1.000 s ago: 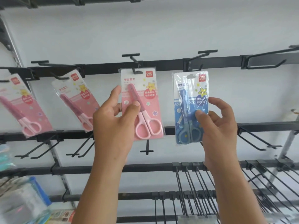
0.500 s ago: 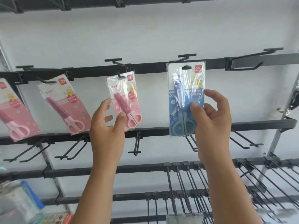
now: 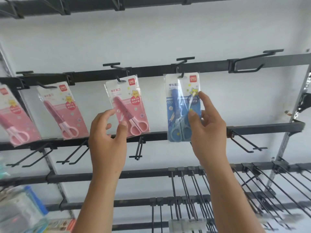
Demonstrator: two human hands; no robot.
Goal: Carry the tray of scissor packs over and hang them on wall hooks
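White wall fills my view, crossed by black rails (image 3: 151, 71) carrying wire hooks. Four scissor packs hang along the upper rail: three pink and one blue. My right hand (image 3: 207, 130) pinches the blue scissor pack (image 3: 178, 111) between thumb and forefinger, its hang hole right at the hook (image 3: 182, 74); I cannot tell whether it is fully seated. My left hand (image 3: 107, 140) hovers in front of the nearest pink scissor pack (image 3: 133, 100), fingers (image 3: 109, 113) loosely spread and gripping nothing, while that pack hangs tilted from its own hook. Lower rails hold bare hooks, and blurred packaged goods sit at lower left.
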